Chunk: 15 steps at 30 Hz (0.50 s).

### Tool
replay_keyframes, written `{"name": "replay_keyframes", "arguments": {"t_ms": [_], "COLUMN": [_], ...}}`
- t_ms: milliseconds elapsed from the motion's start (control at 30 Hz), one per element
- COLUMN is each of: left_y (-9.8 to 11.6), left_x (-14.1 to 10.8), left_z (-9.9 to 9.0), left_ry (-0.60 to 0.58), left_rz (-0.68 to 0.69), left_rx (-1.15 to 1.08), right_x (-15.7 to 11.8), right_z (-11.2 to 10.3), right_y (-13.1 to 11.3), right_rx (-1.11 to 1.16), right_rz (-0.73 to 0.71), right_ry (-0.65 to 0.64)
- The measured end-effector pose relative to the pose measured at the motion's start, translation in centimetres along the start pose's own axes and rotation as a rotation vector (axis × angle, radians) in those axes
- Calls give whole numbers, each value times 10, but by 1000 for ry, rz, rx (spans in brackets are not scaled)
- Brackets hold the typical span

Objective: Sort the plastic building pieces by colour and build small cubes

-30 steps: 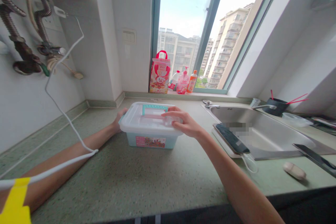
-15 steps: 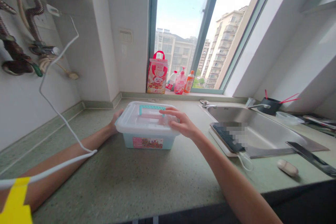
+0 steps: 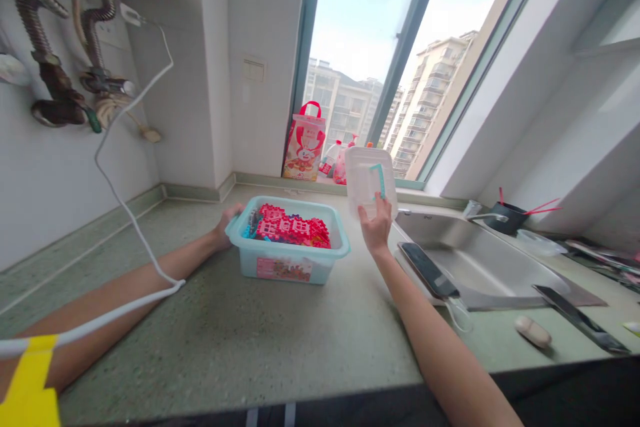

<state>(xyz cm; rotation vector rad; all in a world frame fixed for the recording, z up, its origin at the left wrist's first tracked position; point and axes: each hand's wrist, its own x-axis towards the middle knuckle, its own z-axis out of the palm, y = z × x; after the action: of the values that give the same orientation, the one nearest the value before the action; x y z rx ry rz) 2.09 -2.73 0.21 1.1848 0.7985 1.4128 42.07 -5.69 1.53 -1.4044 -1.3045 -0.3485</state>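
Note:
A light-blue plastic storage box point(image 3: 286, 269) stands uncovered on the counter. Red toy building pieces point(image 3: 293, 227) fill it, with some blue ones at the left side. My left hand point(image 3: 229, 227) grips the box at its left end, its fingertips partly hidden by the rim. Off to the right, my right hand point(image 3: 376, 225) is closed on the clear lid point(image 3: 361, 180) by its turquoise handle. The lid is raised and tilted upright, apart from the box, in front of the windowsill.
Right of the box is a steel sink point(image 3: 470, 260), with a phone point(image 3: 427, 270) at its near-left edge. A white mouse-shaped object point(image 3: 533, 331) lies near the counter's front. A pink-and-red bag point(image 3: 305, 147) and bottles point(image 3: 340, 163) line the windowsill. A white cable point(image 3: 135, 227) hangs at left.
My right hand has lifted the lid off the box and carried it right, tilting it up. The toy pieces inside now show. My left hand stays at the box's left end.

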Motion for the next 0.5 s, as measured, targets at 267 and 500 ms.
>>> {"name": "replay_keyframes", "arguments": {"t_ms": [267,500], "left_y": [12,5], "left_x": [-5,-1], "left_z": [12,9], "left_ry": [-6,-70], "left_rz": [-78,-107], "left_rx": [-14,-76], "right_x": [-6,22], "right_z": [42,83], "right_y": [58,75], "right_rx": [-327,-469], "right_rz": [199,79], "right_ry": [-236,-370]}}
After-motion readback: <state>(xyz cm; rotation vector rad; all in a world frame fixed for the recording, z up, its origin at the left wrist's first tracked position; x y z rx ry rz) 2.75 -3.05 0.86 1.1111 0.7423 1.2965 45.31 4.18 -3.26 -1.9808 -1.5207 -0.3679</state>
